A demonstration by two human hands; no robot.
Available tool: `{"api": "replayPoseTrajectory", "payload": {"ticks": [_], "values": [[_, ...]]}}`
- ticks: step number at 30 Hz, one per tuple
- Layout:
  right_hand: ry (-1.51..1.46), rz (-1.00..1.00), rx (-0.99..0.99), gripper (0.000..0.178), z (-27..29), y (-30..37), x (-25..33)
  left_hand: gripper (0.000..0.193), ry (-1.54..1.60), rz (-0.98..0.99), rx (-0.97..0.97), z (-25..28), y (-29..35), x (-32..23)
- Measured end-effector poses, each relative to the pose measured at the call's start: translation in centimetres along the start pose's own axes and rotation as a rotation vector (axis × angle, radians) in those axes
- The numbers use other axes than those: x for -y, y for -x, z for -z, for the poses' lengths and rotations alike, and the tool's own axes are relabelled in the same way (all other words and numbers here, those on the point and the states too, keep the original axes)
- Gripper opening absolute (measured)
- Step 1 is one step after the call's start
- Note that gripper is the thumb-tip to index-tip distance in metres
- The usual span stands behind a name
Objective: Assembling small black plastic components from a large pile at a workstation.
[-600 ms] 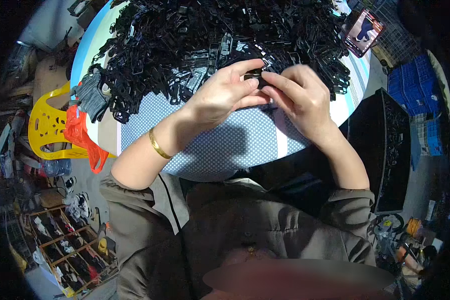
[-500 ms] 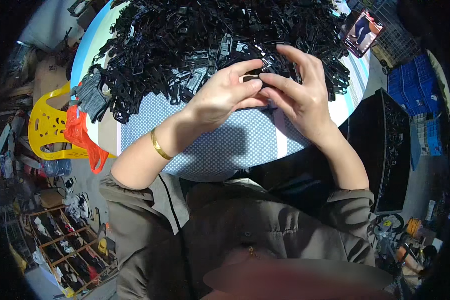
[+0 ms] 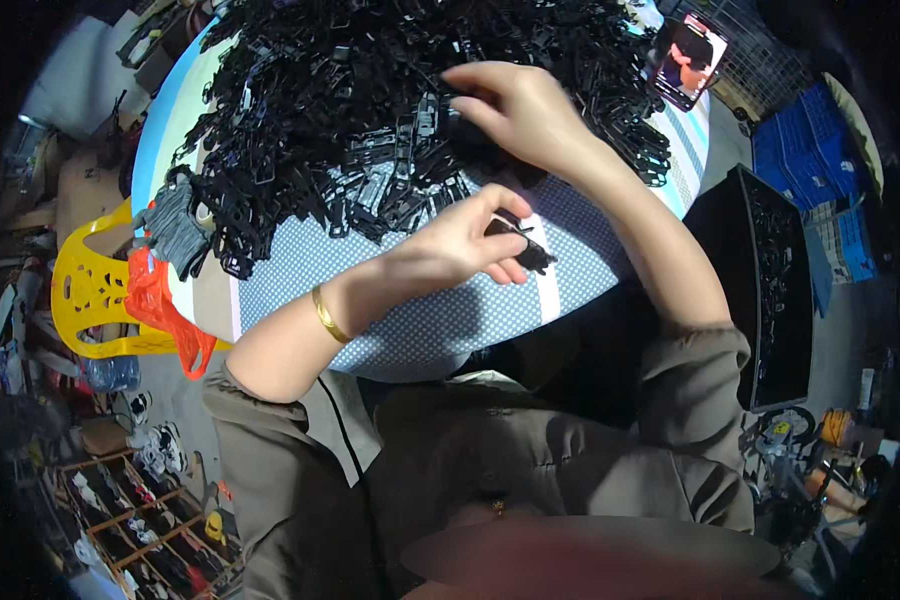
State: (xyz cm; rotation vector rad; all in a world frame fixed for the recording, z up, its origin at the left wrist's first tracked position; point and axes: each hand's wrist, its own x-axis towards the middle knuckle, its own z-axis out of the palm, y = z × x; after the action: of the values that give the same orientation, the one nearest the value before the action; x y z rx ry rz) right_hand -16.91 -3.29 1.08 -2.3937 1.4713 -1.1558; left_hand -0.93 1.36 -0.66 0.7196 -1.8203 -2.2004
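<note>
A small black plastic part (image 3: pixel 536 257) is pinched between the thumb and fingers of my left hand (image 3: pixel 460 238), just above the near edge of the table. Its exact shape is partly covered by the fingers. My right hand (image 3: pixel 532 112) is stretched over a large heap of black plastic parts (image 3: pixel 310 110). Its thumb and index finger are apart, and I see nothing between them; the other fingers are mostly hidden. Some slim pieces lie in the bright patch of the heap beyond my left hand.
The heap spreads over a table with a patterned cloth (image 3: pixel 350 285). A grey knit item (image 3: pixel 178 225) lies at its left edge, a phone (image 3: pixel 688 62) at the far right. A yellow chair (image 3: pixel 80 290) with an orange bag (image 3: pixel 150 290) stands left; blue crates (image 3: pixel 800 150) and a black bin (image 3: pixel 780 300) stand right.
My hands were together over the near edge of the heap. The right hand has moved away over the heap, while the left has come slightly nearer, keeping the black part.
</note>
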Motion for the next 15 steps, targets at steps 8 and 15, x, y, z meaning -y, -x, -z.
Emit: {"api": "replayPoseTrajectory", "payload": {"ticks": [8,15], "values": [[0.271,-0.065,0.28,0.041,-2.9,-4.3,1.2,0.038,-0.014,-0.013,0.062,0.4,-0.2,0.2],[0.125,-0.08,0.341,0.048,-2.0,-3.1,0.7,0.037,-0.084,0.018,0.058,0.3,-0.2,-0.3]]}}
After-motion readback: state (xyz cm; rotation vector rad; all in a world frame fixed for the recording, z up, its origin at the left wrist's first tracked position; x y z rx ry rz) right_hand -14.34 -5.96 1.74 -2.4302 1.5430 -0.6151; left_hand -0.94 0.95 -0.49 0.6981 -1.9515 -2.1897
